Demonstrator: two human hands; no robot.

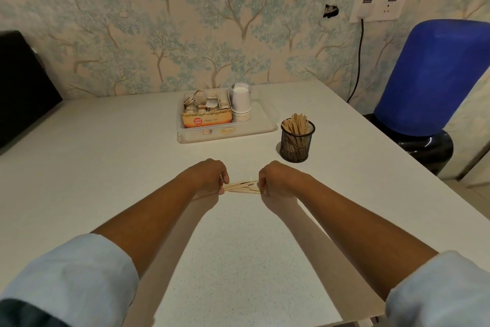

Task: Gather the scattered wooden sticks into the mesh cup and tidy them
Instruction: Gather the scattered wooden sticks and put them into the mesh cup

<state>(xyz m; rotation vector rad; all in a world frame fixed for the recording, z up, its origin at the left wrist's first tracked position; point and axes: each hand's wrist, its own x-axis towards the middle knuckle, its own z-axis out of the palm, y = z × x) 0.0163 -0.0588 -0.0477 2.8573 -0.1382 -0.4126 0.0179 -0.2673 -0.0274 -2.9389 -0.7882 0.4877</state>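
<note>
One bundle of sticks lies between two hands, left hand and right hand pinching its ends; one cup stands far right.

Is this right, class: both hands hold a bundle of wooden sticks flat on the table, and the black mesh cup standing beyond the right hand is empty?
Not quite. The head view shows the mesh cup already holds many upright sticks. The rest stands: the left hand and right hand hold the bundle of wooden sticks flat on the table.
</note>
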